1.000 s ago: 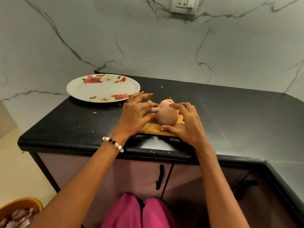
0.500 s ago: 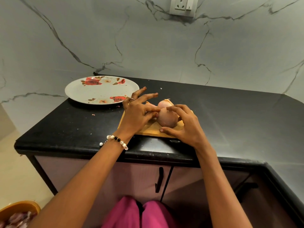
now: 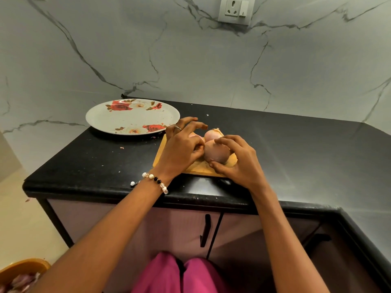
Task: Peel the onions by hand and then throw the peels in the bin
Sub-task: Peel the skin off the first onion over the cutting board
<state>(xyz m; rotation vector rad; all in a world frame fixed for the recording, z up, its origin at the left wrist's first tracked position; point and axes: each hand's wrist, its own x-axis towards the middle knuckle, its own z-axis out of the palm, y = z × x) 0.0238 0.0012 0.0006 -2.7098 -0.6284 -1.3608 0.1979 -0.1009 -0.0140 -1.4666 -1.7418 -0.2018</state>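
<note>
A brownish-pink onion (image 3: 216, 153) sits on a wooden cutting board (image 3: 201, 167) on the black counter. My right hand (image 3: 237, 159) grips it from the right, fingers over its top and thumb under its near side. My left hand (image 3: 182, 149) pinches at the onion's left end with thumb and forefinger, its other fingers spread. Behind them lies a paler onion (image 3: 212, 134), and part of another shows behind my left hand. An orange bin (image 3: 21, 269) with peels stands on the floor at the lower left.
A white plate with red roses (image 3: 131, 117) lies at the counter's back left. Small peel scraps (image 3: 122, 147) dot the black counter (image 3: 306, 149). A wall socket (image 3: 233, 10) sits above. Cabinet doors with dark handles (image 3: 206, 229) lie below.
My left hand's thumb and forefinger have closed in on the onion's left end. My right hand keeps its grip on the onion. The camera tilted slightly.
</note>
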